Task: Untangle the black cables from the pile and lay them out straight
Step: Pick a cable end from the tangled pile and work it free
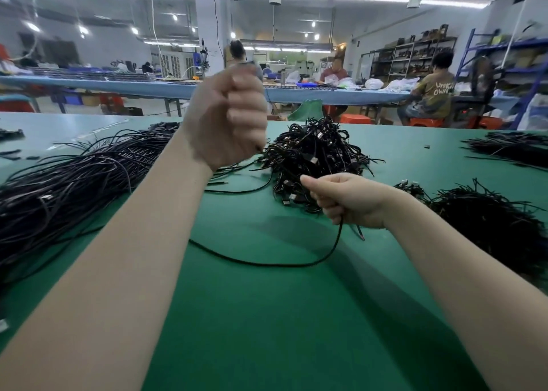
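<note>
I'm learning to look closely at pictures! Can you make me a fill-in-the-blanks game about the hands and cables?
1. The table top is the colour ____.
2. The right hand grips a single ____ cable.
3. The raised left hand is curled into a ____.
4. The tangled pile lies ____ the right hand.

Missing words: green; black; fist; behind

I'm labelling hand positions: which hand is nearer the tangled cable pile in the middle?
Right. The right hand touches the tangled pile's near edge; the left hand is raised beside it.
</note>
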The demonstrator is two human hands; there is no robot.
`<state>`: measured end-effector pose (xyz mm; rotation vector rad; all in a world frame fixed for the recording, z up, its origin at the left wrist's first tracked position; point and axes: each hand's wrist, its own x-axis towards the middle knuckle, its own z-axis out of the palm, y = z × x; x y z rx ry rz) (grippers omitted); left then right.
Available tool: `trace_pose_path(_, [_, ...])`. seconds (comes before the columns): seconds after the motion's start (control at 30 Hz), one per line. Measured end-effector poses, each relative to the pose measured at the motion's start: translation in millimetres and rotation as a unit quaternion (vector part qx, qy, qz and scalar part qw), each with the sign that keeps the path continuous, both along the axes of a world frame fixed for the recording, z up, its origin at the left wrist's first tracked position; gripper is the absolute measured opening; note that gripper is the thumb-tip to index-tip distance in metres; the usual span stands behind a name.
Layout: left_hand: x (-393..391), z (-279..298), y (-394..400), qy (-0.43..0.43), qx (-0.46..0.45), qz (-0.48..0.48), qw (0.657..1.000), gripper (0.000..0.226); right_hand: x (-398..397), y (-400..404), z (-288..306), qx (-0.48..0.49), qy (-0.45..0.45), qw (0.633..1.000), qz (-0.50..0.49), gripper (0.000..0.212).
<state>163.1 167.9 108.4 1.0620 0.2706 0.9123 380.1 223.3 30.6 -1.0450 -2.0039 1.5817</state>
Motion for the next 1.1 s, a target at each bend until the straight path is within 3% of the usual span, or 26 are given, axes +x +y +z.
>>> trace_pose_path(0.03, [2, -4, 1, 0.116, 0.033, 0.001, 0.993, 0.039, 2, 2, 3, 0.016, 0.033, 0.999, -0.04, 0.039])
trace_pose_path(0.1, [11, -13, 5, 0.371, 0.063, 0.023, 0.926, 0.043, 3, 4, 15, 0.036, 0.111, 0.988, -0.104, 0.036])
trace_pose_path(0.13, [18, -17, 6, 0.441, 0.049, 0.041, 0.895, 0.049, 2, 4, 22, 0.045, 0.14, 0.982, -0.121, 0.034])
trace_pose_path(0.17, [23, -21, 9, 0.459, 0.033, 0.077, 0.885, 0.052, 1, 3, 27, 0.054, 0.159, 0.978, -0.121, 0.033])
trace_pose_path(0.27, [30, -26, 20, 0.351, 0.003, 0.284, 0.892, 0.047, -6, -4, 32, 0.048, 0.173, 0.983, -0.034, 0.03])
trace_pose_path(0.33, [24, -20, 25, 0.216, 0.001, 0.368, 0.904, 0.044, -13, -10, 23, 0.009, 0.15, 0.987, 0.048, 0.028])
trace_pose_path(0.43, [12, -4, 17, -0.06, -0.008, 0.283, 0.957, 0.039, -22, -14, -1, -0.037, 0.072, 0.991, 0.107, 0.03])
trace_pose_path(0.47, [7, 0, 12, -0.1, 0.008, 0.233, 0.967, 0.035, -23, -14, -7, -0.028, 0.044, 0.995, 0.089, 0.032])
trace_pose_path(0.53, [0, 5, 0, -0.047, 0.055, 0.178, 0.981, 0.027, -18, -9, -6, 0.034, 0.009, 0.999, -0.003, 0.037])
trace_pose_path(0.6, [-4, 3, -6, 0.119, 0.095, 0.129, 0.98, 0.024, -8, -4, 8, 0.131, -0.009, 0.985, -0.114, 0.044])
trace_pose_path(0.67, [1, -4, -6, 0.33, 0.085, 0.085, 0.936, 0.035, -3, -2, 27, 0.202, 0.0, 0.964, -0.175, 0.045])
trace_pose_path(0.73, [13, -12, 0, 0.448, 0.04, 0.096, 0.888, 0.048, -7, -5, 44, 0.24, 0.037, 0.956, -0.167, 0.04])
trace_pose_path(0.77, [20, -16, 4, 0.439, 0.02, 0.134, 0.888, 0.049, -12, -9, 50, 0.245, 0.061, 0.957, -0.141, 0.037])
trace_pose_path(0.8, [25, -17, 8, 0.375, -0.002, 0.184, 0.909, 0.047, -17, -14, 53, 0.238, 0.085, 0.962, -0.106, 0.036])
trace_pose_path(0.87, [23, -12, 14, 0.151, -0.033, 0.259, 0.953, 0.045, -23, -21, 48, 0.194, 0.105, 0.975, -0.024, 0.034])
trace_pose_path(0.93, [11, -5, 14, -0.029, -0.027, 0.272, 0.961, 0.044, -23, -24, 31, 0.132, 0.061, 0.988, 0.043, 0.032])
trace_pose_path(0.97, [5, -2, 11, -0.077, -0.015, 0.252, 0.965, 0.042, -20, -23, 21, 0.103, 0.027, 0.993, 0.057, 0.033])
trace_pose_path(1.03, [-2, 2, 2, -0.062, 0.01, 0.199, 0.978, 0.035, -12, -17, 7, 0.077, -0.034, 0.996, 0.025, 0.036])
trace_pose_path(1.1, [-3, 0, -4, 0.048, 0.035, 0.122, 0.991, 0.031, -2, -9, 10, 0.113, -0.11, 0.986, -0.058, 0.041])
